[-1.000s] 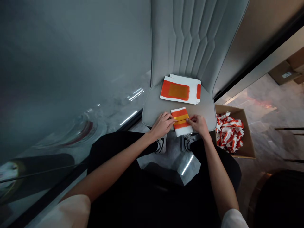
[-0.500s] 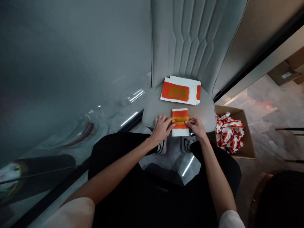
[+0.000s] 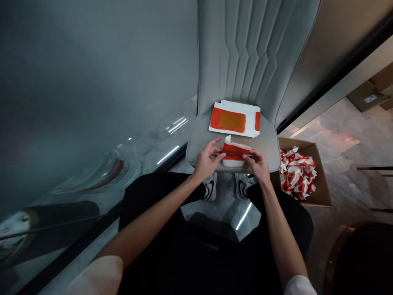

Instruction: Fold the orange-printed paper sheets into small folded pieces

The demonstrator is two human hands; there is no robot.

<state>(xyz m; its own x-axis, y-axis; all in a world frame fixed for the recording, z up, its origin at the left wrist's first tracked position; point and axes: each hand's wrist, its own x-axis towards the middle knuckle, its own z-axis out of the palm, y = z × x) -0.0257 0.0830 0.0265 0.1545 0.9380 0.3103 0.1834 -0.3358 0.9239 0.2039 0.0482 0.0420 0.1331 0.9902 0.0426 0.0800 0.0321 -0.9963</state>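
A small orange-and-white paper carton (image 3: 235, 152) rests at the front of a grey chair seat (image 3: 202, 141), partly folded with its far flap raised. My left hand (image 3: 208, 159) pinches its left side and my right hand (image 3: 258, 163) pinches its right side, fingers closed on the paper. Behind it on the seat lies a stack of flat orange-and-white carton blanks (image 3: 235, 119).
An open cardboard box (image 3: 319, 176) full of folded red-and-white cartons stands on the floor to the right of the chair. My knees and shoes (image 3: 211, 186) are below the seat edge. A dark glossy wall runs along the left. More cardboard boxes (image 3: 370, 96) sit far right.
The carton lay flat under my fingers before; now its far part is folded upward and it looks shorter. Both hands stayed at its sides.
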